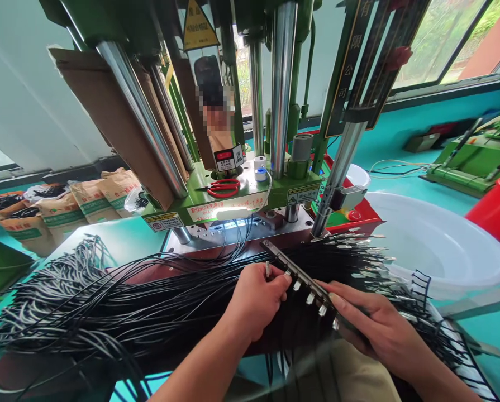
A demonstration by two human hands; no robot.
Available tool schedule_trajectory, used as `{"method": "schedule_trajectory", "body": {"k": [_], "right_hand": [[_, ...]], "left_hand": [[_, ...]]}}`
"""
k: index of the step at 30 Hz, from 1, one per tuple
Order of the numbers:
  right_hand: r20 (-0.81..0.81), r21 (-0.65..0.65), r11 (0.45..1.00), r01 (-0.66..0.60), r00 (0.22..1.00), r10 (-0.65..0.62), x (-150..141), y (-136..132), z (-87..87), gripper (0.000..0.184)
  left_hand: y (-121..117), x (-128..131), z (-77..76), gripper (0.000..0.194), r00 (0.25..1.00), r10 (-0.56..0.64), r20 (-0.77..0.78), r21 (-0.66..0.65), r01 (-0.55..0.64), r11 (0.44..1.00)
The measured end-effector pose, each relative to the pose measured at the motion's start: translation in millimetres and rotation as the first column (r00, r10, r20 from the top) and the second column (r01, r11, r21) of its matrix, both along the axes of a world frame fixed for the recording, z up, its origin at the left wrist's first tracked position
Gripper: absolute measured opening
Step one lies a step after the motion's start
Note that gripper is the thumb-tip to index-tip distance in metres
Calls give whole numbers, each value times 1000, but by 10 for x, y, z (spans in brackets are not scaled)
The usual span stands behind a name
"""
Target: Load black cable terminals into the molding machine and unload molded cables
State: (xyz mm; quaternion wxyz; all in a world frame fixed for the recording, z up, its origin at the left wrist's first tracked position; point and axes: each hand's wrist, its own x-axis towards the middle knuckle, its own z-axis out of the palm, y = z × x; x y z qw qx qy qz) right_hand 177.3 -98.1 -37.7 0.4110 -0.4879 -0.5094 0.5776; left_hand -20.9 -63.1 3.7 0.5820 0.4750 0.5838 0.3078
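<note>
My right hand (377, 321) grips the lower end of a narrow metal bar (296, 269), which slants up to the left. Several small silvery connectors (310, 298) stick out along the bar's near edge. My left hand (256, 298) is closed, its thumb and forefinger pinching a connector (287, 274) at the bar's edge. Another small metal plug (268, 270) pokes up from between its fingers. Beneath both hands lies a thick bundle of black cables (170, 301), with many metal ends (369, 257) fanned out on the right.
A green press machine (253, 192) stands just ahead, with red-handled scissors (223, 188) on its platform. To the right are a large white basin (438, 240) and a red bucket (499, 206). Paper sacks (61, 215) line the left wall. Grey-white cable ends (65, 273) pile up at left.
</note>
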Motion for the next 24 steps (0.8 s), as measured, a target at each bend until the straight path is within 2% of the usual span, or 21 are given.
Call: {"method": "schedule_trajectory", "body": {"k": [4,7,10,15,24], "right_hand": [[-52,-103,991,81,995,-87,-1,-39,10,51],[-70,-137,982,128,988,-138,-5,-67,16,53],[-60,-150,974,172,981,-183,-15,-71,11,50],[-71,-151,975,164,982,-177,-44,-58,24,52],[-112,-133,988,77,989,-92,-49,-50,40,53]], "left_hand": [[-83,-59,74,19,986,-19,165,14,17,1000],[-160,-163,135,23,958,63,279,15,-70,997],[-169,-229,158,31,957,145,252,45,-161,986],[-79,-191,129,23,985,68,159,56,-77,995],[-26,-107,179,23,988,60,144,5,-61,998]]}}
